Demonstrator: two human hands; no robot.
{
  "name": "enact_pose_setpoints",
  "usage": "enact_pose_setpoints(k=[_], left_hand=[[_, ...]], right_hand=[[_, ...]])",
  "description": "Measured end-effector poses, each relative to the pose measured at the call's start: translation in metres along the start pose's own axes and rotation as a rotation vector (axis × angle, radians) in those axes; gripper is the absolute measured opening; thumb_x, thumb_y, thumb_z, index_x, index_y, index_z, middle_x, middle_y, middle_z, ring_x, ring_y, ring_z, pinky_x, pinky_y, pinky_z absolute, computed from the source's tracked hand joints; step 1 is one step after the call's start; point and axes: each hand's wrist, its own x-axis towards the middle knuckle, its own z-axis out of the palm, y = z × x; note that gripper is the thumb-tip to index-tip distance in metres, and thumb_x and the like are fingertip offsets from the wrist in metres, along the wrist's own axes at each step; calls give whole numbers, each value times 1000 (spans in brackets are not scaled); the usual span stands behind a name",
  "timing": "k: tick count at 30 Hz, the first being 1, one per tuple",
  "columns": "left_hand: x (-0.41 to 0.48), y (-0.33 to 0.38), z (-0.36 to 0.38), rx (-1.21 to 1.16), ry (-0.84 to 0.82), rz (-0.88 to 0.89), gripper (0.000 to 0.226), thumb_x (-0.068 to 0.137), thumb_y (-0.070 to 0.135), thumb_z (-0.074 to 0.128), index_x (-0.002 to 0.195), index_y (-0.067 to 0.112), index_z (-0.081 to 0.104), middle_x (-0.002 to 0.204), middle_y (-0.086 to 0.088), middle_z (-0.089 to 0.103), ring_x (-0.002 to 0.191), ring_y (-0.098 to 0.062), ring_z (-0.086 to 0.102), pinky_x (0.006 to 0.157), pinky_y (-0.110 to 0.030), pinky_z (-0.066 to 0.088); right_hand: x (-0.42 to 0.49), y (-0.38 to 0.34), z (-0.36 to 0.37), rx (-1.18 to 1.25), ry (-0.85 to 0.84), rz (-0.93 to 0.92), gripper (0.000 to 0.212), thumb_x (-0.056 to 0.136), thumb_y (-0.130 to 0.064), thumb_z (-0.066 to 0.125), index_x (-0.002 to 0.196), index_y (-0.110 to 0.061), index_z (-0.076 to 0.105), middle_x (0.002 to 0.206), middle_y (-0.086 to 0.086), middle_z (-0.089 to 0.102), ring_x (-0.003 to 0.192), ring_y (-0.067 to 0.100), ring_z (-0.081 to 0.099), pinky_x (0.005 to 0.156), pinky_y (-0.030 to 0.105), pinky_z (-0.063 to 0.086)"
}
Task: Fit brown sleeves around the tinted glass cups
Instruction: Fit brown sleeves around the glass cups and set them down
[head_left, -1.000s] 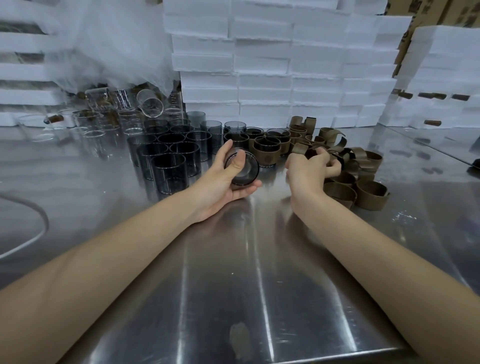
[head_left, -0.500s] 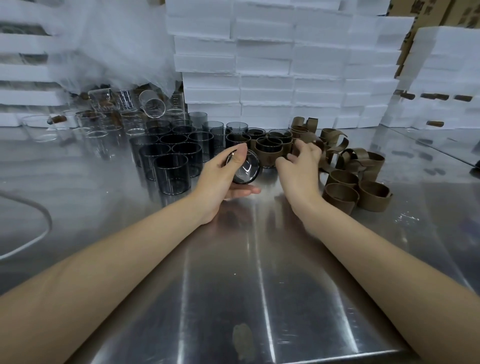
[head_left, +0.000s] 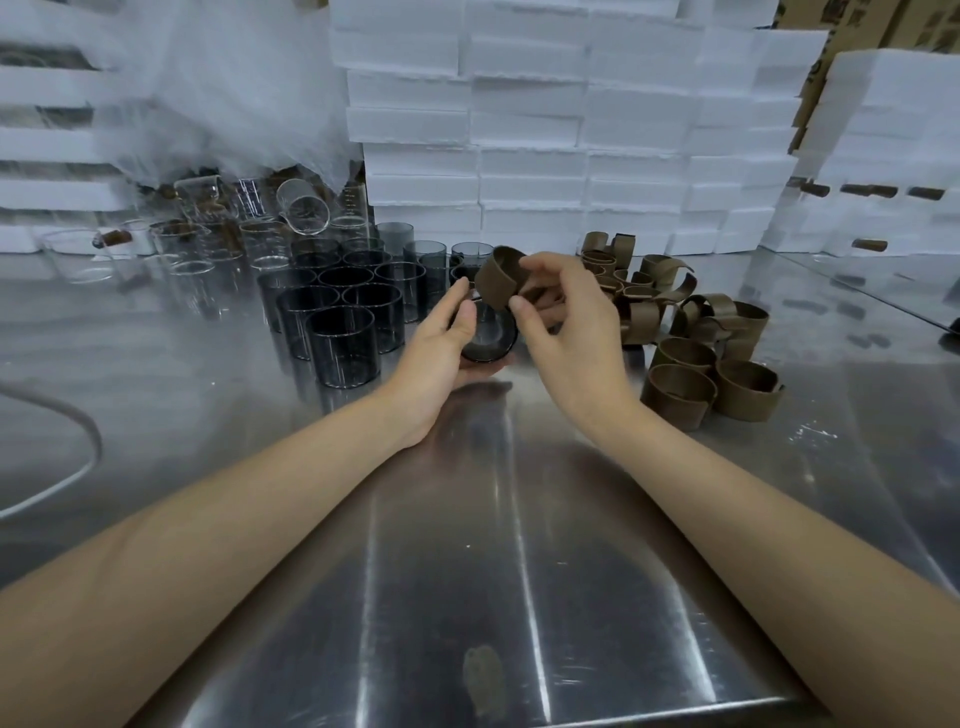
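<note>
Now right grip (head_left: 566, 343) pinches sleeve (head_left: 498, 283) just above cup (head_left: 488, 338), which left grip (head_left: 441, 353) apparently clasps.

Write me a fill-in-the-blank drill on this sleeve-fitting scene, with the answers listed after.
The left hand grips a tinted glass cup tipped on its ____. The right hand pinches a sleeve whose colour is ____. The pile of loose sleeves lies on the person's ____ side of the metal table.
Missing words: side; brown; right.
</note>
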Motion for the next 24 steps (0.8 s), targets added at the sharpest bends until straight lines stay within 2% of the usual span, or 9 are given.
enact_pose_setpoints(k=[2, 6, 9, 12, 14, 16, 19, 22, 24], left_hand=[[-1, 1, -1, 2, -12, 5, 42, 107, 26, 36, 149, 26, 39, 137, -8, 57, 114, -25, 65, 96, -45, 54], [-4, 4, -3, -27, 36, 37, 35, 105, 27, 43, 138, 24, 54, 132, -9, 61, 110, -33, 66, 76, -31, 59], [-5, 4, -5, -74, 83, 48, 32, 103, 23, 49, 133, 19, 60, 128, -12, 63, 107, -38, 67, 68, -25, 59], [-4, 5, -3, -58, 89, 30, 29, 104, 23, 48, 126, 15, 65, 124, -12, 66, 99, -39, 70, 69, -29, 60], [-3, 6, -1, -60, 112, -10, 33, 105, 28, 43, 123, 11, 65, 120, -14, 68, 97, -38, 71, 76, -39, 61], [-2, 7, 0, -88, 137, -50, 43, 105, 39, 38, 123, 10, 64, 117, -17, 69, 98, -34, 71, 81, -46, 60], [-2, 6, -1, -83, 89, -32, 51, 99, 51, 43, 124, 12, 64, 117, -14, 70, 101, -30, 71, 83, -46, 59], [-4, 4, 2, -28, 51, 5, 35, 95, 35, 61, 119, 10, 66, 120, -15, 67, 104, -34, 69, 75, -40, 61], [-4, 2, 2, -20, 43, 14, 28, 93, 23, 65, 117, 7, 66, 120, -17, 67, 105, -32, 68, 75, -39, 61]], right_hand=[[-1, 1, 1, -41, -28, -87, 25, 90, -4, 62, 115, -8, 64, 102, 1, 58, 94, 17, 59, 79, 13, 48], [-1, 3, 1, -63, -44, -126, 17, 88, -3, 65, 103, -6, 71, 100, 1, 52, 94, 22, 57, 81, 26, 50], [0, 5, 1, -50, -37, -110, 9, 85, -7, 70, 93, -10, 73, 114, 0, 44, 108, 22, 51, 94, 36, 47], [1, 4, 0, 84, -138, 5, 15, 87, -8, 67, 89, -23, 67, 135, 0, 40, 132, 19, 40, 111, 40, 36], [0, 4, 1, 164, -199, 55, 19, 88, -7, 65, 90, -25, 63, 135, -3, 47, 136, 17, 38, 112, 44, 35], [-1, 4, 1, 224, -183, 81, 17, 86, -4, 68, 89, -21, 66, 128, -3, 52, 132, 17, 44, 107, 47, 41], [-1, 2, 1, 229, -117, 89, 27, 78, -4, 76, 98, -21, 68, 120, -1, 55, 119, 14, 54, 99, 44, 49], [-1, 2, 0, 216, -133, 77, 41, 77, -1, 75, 112, -18, 63, 116, -3, 56, 109, 10, 60, 94, 38, 53], [-2, 1, 0, 203, -129, 56, 34, 78, 1, 72, 108, -13, 63, 113, 0, 55, 104, 13, 62, 91, 35, 55]])
